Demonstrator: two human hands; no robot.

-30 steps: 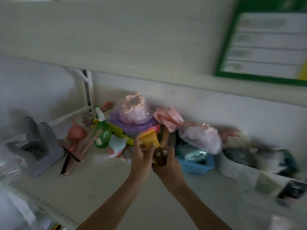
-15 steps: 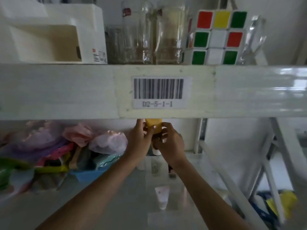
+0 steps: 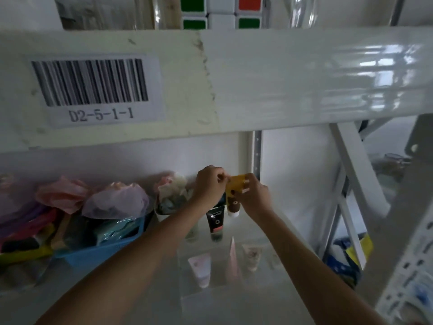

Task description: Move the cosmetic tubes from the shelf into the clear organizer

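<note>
Gripping the yellow tube [image 3: 236,187], left hand [image 3: 210,186] and right hand [image 3: 254,198] have reached the clear organizer [image 3: 276,249].

Left hand [image 3: 209,185] and right hand [image 3: 254,195] cover the yellow tube [image 3: 235,185] mid-body; black tube [image 3: 215,222] label's too blurred to read; cube [image 3: 221,12] cropped up top.

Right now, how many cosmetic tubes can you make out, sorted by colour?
Yellow and brown tube, held between both hands, cap down: 1
Black tube, upright behind the organizer: 1
Pink or pale tubes, seen through the clear organizer: 3
Total: 5; others may be hidden or blurred.
</note>
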